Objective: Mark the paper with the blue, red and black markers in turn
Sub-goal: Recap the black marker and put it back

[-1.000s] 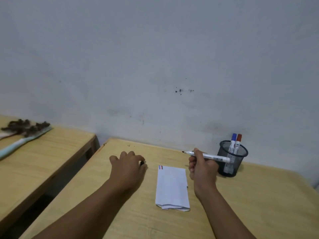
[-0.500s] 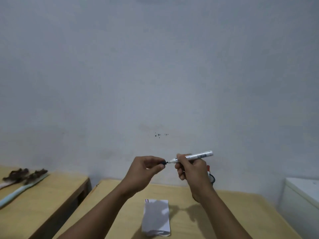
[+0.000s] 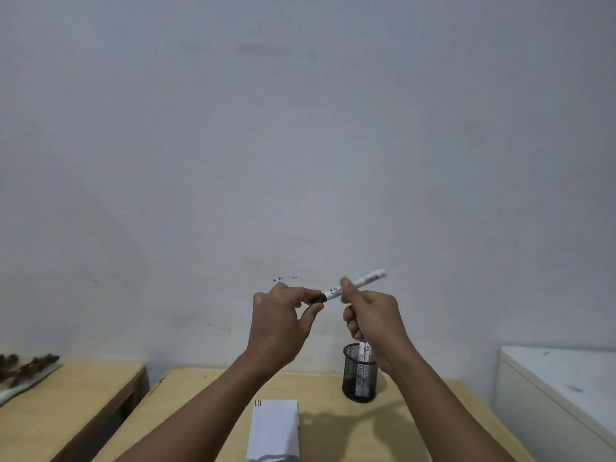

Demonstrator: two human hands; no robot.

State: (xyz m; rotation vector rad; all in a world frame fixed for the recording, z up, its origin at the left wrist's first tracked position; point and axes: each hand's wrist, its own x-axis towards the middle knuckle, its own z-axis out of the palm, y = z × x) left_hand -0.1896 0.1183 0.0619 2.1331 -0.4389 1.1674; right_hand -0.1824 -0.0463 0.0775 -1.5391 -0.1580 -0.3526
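Both hands are raised in front of the wall, above the table. My right hand grips the white barrel of the black marker, which points left and slightly down. My left hand pinches the black cap sitting on the marker's left end. The folded white paper lies on the wooden table below, with short blue and red strokes at its top left corner. Two more markers stand in the black mesh pen holder; my right hand hides their caps.
A second wooden table stands to the left with a feather duster on it. A white cabinet or appliance is at the right. The grey wall is close behind the table.
Both hands rose from the table to chest height. The left hand brought the black cap to the marker's tip and the cap now sits on the marker's end. The camera tilted up.
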